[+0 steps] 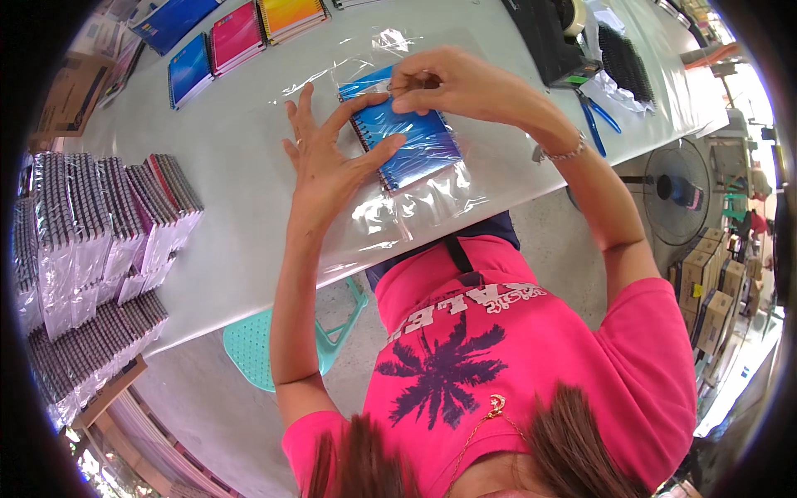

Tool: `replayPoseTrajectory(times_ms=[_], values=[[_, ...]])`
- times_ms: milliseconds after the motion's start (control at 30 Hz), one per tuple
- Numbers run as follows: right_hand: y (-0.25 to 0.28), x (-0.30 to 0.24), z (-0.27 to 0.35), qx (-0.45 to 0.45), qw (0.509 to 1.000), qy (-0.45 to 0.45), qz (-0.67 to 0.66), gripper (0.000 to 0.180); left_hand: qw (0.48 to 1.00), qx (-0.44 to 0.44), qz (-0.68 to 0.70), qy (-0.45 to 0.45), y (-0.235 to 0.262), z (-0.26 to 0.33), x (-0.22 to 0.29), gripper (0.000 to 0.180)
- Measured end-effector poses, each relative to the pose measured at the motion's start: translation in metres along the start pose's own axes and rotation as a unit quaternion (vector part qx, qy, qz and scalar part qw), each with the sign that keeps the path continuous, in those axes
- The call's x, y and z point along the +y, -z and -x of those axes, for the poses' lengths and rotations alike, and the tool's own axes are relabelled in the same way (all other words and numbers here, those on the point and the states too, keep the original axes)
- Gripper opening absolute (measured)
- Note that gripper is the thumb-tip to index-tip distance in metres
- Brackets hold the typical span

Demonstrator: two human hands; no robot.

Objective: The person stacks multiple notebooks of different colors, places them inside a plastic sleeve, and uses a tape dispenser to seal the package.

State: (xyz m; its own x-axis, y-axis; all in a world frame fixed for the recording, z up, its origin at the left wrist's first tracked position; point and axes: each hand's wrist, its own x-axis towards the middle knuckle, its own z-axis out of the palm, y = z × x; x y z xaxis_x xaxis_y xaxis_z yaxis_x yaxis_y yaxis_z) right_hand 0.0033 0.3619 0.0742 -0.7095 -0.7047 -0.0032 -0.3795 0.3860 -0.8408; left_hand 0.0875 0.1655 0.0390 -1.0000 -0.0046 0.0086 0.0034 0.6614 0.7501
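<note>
A blue spiral notebook [415, 149] lies on the table under clear plastic film [390, 207], which spreads past its edges. My left hand [332, 149] is spread over the notebook's spiral side. Its thumb and index finger press on the cover, and the other fingers stick out to the left. Above the cover's upper part, the fingers of my right hand [432, 79] are bent into a pinch. What sits between those fingertips is too small to make out. A small pale patch shows on the cover between the two hands.
Blue [189, 70], pink [236, 37] and yellow [290, 17] notebooks lie at the far left. Wrapped spiral notebooks [75, 241] are stacked at the left edge. Blue-handled pliers [596, 124], a black box [552, 50] and a tape roll [573, 15] are at the right.
</note>
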Motion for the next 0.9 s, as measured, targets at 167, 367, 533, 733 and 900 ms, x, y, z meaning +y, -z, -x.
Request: replayPoseTrajectory(times_ms=[167, 367, 533, 733, 900], values=[[-0.007, -0.009, -0.02, -0.06, 0.994, -0.024, 0.091, 0.026, 0.997, 0.024, -0.074, -0.024, -0.001, 0.009, 0.002, 0.057], [0.005, -0.026, -0.031, -0.117, 0.963, -0.083, 0.226, 0.041, 0.964, 0.057, -0.248, -0.07, -0.035, 0.038, 0.018, 0.052], [0.003, -0.018, -0.013, -0.017, 0.952, -0.107, 0.287, 0.054, 0.998, 0.043, -0.049, 0.013, -0.038, 0.043, 0.024, 0.062], [-0.018, 0.036, 0.013, 0.161, 0.976, -0.141, -0.023, 0.061, 0.973, 0.07, 0.196, 0.099, -0.041, 0.019, 0.01, 0.069], [-0.036, 0.012, 0.036, 0.13, 0.938, -0.121, -0.297, 0.059, 0.891, 0.119, 0.431, 0.082, -0.05, 0.018, 0.017, 0.068]])
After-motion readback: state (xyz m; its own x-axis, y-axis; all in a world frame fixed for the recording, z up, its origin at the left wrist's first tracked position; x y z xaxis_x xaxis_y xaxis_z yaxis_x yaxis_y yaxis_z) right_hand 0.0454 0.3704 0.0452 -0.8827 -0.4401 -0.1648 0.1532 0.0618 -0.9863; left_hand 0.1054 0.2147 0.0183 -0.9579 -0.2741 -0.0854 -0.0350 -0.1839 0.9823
